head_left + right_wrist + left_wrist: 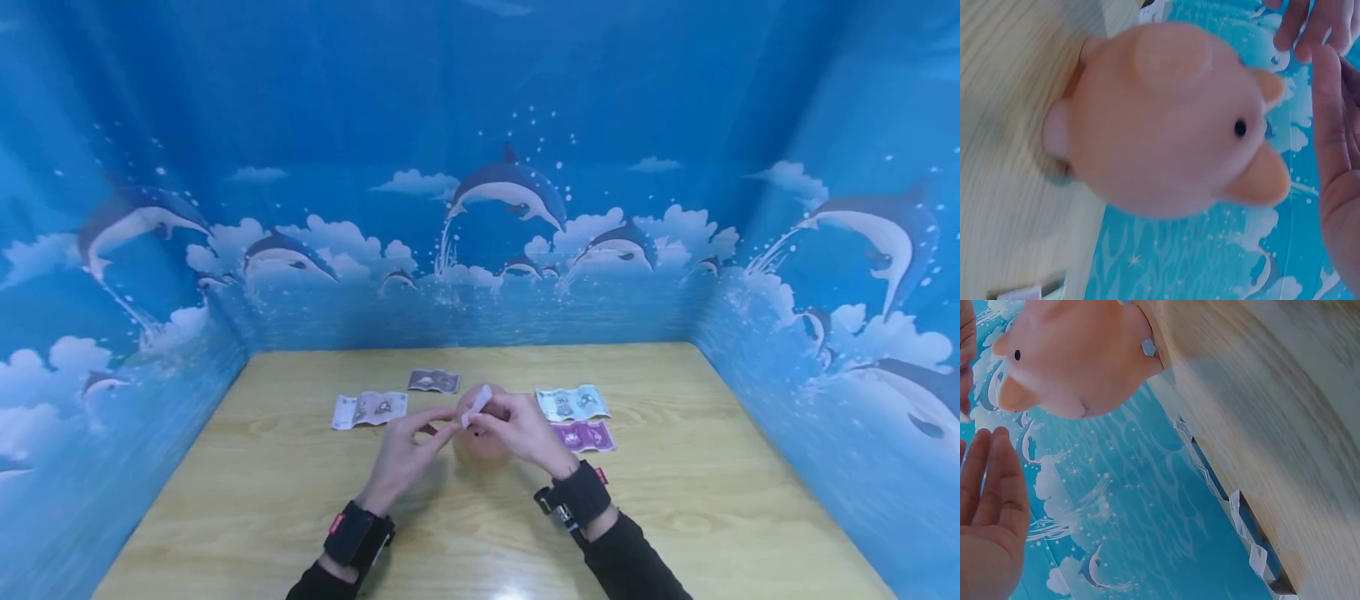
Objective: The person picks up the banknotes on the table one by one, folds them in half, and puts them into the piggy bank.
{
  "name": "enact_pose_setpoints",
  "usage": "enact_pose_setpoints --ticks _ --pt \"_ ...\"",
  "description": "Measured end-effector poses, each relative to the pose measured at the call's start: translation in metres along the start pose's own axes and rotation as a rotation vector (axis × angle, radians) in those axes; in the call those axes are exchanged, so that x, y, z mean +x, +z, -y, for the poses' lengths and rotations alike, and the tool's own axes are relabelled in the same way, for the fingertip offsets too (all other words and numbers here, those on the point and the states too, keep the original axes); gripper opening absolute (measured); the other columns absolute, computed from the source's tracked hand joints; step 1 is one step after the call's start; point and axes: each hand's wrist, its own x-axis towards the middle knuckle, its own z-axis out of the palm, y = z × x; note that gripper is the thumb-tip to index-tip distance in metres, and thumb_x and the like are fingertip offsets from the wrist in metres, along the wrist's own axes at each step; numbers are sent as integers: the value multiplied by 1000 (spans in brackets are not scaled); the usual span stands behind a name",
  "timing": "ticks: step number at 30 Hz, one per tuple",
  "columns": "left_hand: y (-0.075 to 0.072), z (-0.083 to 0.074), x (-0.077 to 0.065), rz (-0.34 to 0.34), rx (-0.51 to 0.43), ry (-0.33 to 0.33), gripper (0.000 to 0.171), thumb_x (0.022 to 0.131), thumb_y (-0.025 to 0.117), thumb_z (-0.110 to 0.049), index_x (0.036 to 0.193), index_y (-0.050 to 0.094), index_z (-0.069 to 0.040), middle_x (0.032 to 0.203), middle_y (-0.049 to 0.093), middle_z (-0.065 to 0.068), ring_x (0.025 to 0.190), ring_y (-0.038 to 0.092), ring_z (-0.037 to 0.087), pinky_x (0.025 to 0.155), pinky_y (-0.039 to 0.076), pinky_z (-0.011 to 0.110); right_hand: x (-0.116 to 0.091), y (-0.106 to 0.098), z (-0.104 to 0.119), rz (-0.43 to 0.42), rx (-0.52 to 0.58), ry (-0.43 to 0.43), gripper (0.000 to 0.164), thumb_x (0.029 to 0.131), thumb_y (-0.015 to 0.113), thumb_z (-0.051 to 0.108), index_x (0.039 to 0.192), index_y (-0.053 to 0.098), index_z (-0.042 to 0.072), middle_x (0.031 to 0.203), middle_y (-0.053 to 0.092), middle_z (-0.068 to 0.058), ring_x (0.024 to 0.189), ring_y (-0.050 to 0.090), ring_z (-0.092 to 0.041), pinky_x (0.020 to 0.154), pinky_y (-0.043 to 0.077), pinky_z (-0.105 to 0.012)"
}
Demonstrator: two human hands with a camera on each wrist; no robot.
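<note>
A pale folded banknote [476,406] is pinched between the thumb and fingers of my right hand [525,425], above the pink piggy bank [482,448]. My left hand [408,454] reaches in from the other side, its fingertips right at the note's lower end. In the left wrist view the fingers of the left hand [991,506] look fairly straight. The piggy bank [1160,125] stands upright on the table, with its snout, ears and one eye showing in the right wrist view. Both hands partly hide it in the head view.
On the wooden table [300,517], a brownish note [371,409] and a darker note [433,381] lie left of the piggy bank. To its right lie a greenish note [573,404] and a purple note [585,436]. A blue dolphin-print curtain [337,317] encloses the back and sides.
</note>
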Motion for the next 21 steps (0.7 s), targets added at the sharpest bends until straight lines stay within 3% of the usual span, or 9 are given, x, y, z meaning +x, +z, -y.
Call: enact_pose_setpoints --ticks 8,14,17,21 --pt "1 -1 2 -17 16 -135 34 86 76 -23 116 70 -9 115 72 6 103 67 30 84 58 42 3 -16 -11 -46 8 50 24 91 70 25 108 73 9 95 76 -3 83 72 -15 72 60 -25" --pt "5 0 0 8 13 -250 49 84 77 -35 127 64 -14 125 67 6 112 63 30 91 55 46 2 -23 -18 -109 -30 83 23 91 70 24 107 73 9 93 76 -3 77 68 -14 67 59 -26" --pt "10 0 2 17 -4 -275 56 82 78 -38 131 61 -17 130 65 7 116 61 31 94 54 48 3 -26 -22 -156 -43 80 17 91 70 23 103 74 11 86 75 -3 70 68 -18 62 60 -31" --pt "19 0 8 12 -26 -247 62 81 78 -38 135 57 -16 134 62 10 121 58 32 98 51 49 5 -27 -26 -189 -50 68 15 90 71 21 101 73 10 84 75 -5 67 67 -22 59 60 -35"
